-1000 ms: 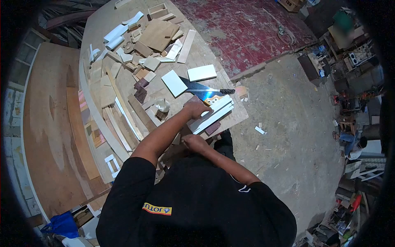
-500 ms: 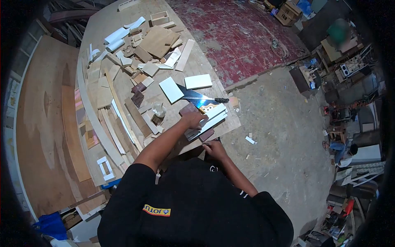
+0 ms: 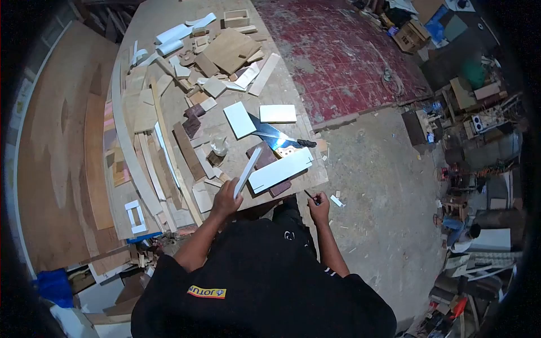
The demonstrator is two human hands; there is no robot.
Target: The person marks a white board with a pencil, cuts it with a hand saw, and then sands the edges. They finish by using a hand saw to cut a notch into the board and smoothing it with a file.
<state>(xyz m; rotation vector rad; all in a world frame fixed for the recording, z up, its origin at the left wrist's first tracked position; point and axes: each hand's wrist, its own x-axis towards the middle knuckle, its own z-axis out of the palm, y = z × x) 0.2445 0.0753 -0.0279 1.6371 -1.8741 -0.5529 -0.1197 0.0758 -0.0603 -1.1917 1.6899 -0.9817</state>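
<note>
My left hand [image 3: 226,199] is closed around the lower end of a narrow white strip [image 3: 248,171], which is tilted up over the table edge. My right hand [image 3: 318,206] grips a thin dark pencil-like tool [image 3: 309,194] just off the table's edge. Between them a white board [image 3: 281,170] with short dark marks near its ends lies across brown blocks [image 3: 280,188]. Behind it rests a handsaw [image 3: 274,135] with a dark object [image 3: 306,143] beside its handle. Two white panels [image 3: 239,120] [image 3: 277,114] lie near the blade.
Wood offcuts [image 3: 230,50] are piled at the back of the table [image 3: 307,176]. A clear cup [image 3: 218,147] and long wood strips [image 3: 163,152] are on the left. At the far right a person [image 3: 465,239] sits low among scattered materials.
My left hand has moved left and back toward me, lifting the narrow strip off the white board. My right hand has shifted right, and the dark tool now shows in it.
</note>
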